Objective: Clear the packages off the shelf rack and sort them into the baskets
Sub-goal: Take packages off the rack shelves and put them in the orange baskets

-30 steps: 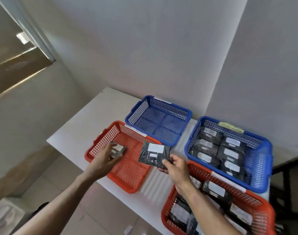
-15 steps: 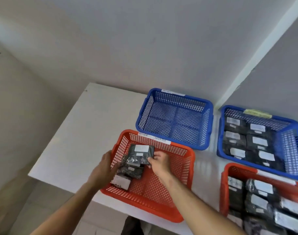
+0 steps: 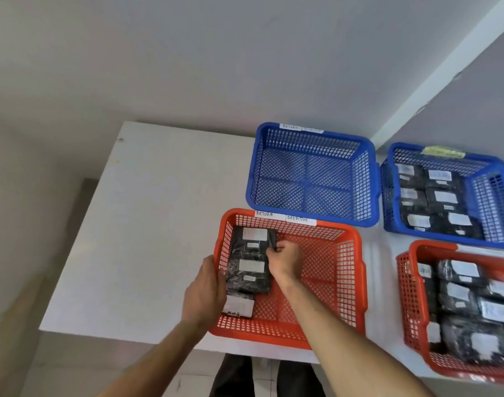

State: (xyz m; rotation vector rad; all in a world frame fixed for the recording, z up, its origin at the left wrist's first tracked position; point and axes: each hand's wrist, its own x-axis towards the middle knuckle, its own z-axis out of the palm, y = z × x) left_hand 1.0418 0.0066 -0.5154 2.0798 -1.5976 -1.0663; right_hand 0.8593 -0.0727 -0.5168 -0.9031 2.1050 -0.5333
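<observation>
A white table (image 3: 147, 224) is seen carrying four baskets. The near-left red basket (image 3: 331, 282) is gripped at its left wall by the left hand (image 3: 206, 293). Beyond the grip, an empty blue basket (image 3: 371, 179) is set. Three black packages (image 3: 249, 262) are lined along the gripped wall; the farthest is pinched at its right edge by the right hand (image 3: 285, 257).

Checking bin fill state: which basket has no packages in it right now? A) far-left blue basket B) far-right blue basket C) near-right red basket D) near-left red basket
A: the far-left blue basket shows only bare mesh floor, while the other three hold black packages with white labels.
</observation>
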